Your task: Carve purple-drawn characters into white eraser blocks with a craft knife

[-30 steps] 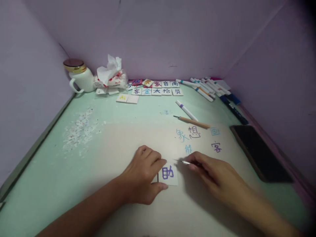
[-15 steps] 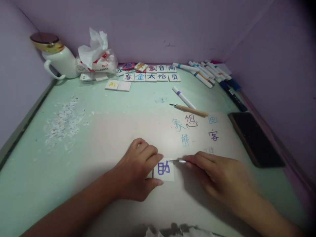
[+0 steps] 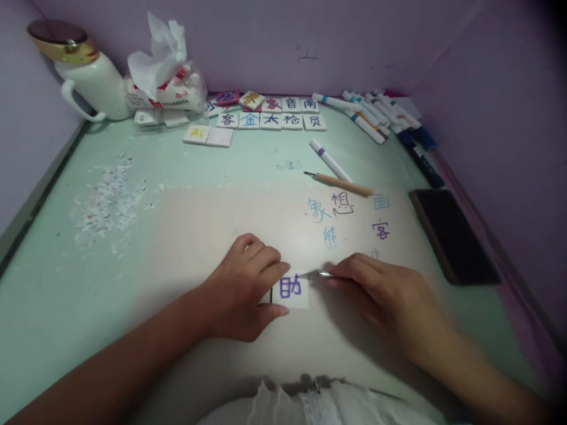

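Note:
A small white square tile [image 3: 296,301] with a purple handwritten character lies flat on the pale board. Thumb and fingers of my left hand [image 3: 243,290] grip it at its left side, along a dark strip that shows at that edge. Pinched in my right hand [image 3: 387,290] is a craft knife [image 3: 325,274] with a silvery collar and a thin pointed blade. Its tip is at the top of the character's right half, and my right fingers hide most of its handle.
Beyond my hands lie a wooden-handled carving tool [image 3: 343,184] and a white marker [image 3: 330,160]. A phone [image 3: 454,236] is on the right, white shavings [image 3: 108,203] on the left. Character tiles [image 3: 271,121], more markers [image 3: 370,112], a tissue pack [image 3: 166,91] and a white jug [image 3: 95,85] line the back.
The view has tipped down slightly, so most things sit higher in the picture. Both hands keep their holds, with the blade tip still at the top of the character.

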A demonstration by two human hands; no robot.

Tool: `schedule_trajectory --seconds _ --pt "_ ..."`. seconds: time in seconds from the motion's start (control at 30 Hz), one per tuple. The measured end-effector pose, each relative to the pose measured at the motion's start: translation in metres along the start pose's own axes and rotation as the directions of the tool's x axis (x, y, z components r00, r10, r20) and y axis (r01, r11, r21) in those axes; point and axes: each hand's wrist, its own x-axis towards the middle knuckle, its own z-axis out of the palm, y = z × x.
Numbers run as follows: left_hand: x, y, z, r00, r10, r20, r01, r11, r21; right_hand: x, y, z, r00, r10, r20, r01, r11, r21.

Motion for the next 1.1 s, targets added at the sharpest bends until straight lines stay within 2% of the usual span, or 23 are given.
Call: schedule_trajectory --seconds 0.1,0.33,0.57,1.1 --pt "0.000 0.003 -0.001 1.000 -0.005 0.014 0.005 1.000 -0.015 -0.003 -0.001 -0.003 0.999 -0.032 -0.008 0.031 0.995 -0.092" --pt "0.000 0.004 -0.002 0.999 -0.022 0.023 0.023 0.998 -0.057 -0.007 -0.006 -0.001 0.999 -0.044 -0.008 0.042 0.992 -0.119" --pt "0.001 0.005 -0.002 0.999 -0.027 0.037 0.029 0.998 -0.049 -0.004 -0.007 0.001 0.995 -0.079 -0.066 0.068 0.986 -0.155" --pt "0.001 0.005 -0.002 0.999 -0.033 0.029 0.035 0.998 -0.054 0.003 -0.018 0.001 0.995 -0.085 -0.045 0.074 0.976 -0.207"
